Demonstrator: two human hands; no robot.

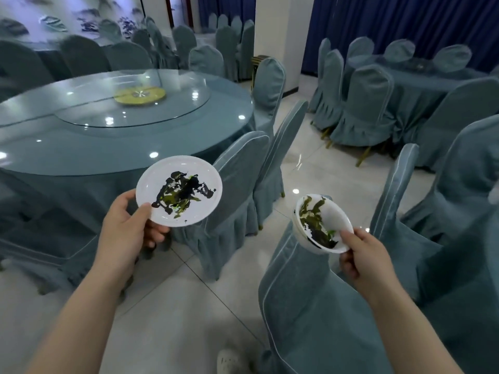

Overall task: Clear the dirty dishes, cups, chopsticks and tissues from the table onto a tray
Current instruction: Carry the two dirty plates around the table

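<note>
White plate [179, 190], smeared black and green: pinched at its near rim by the left hand [127, 225], thumb on top and fingers curled beneath, kept roughly level, probably so the residue stays put. White bowl [322, 224], streaked with the same dark and green residue, possibly two nested: gripped at its near edge by the right hand [361, 256], thumb over the rim, tilted with its opening toward the camera. Both items are held in the air, apart from each other, off the table [81, 147] and above the floor [189, 306] and a covered chair [310, 306], which suggests they are in transit to a tray; no tray is in view. Table: round, blue-grey cloth under glass, with a glass turntable [135, 103] at its centre. More covered chairs and a second table stand behind. Brands, labels, writing: none legible on plate, bowl or furnishings.
</note>
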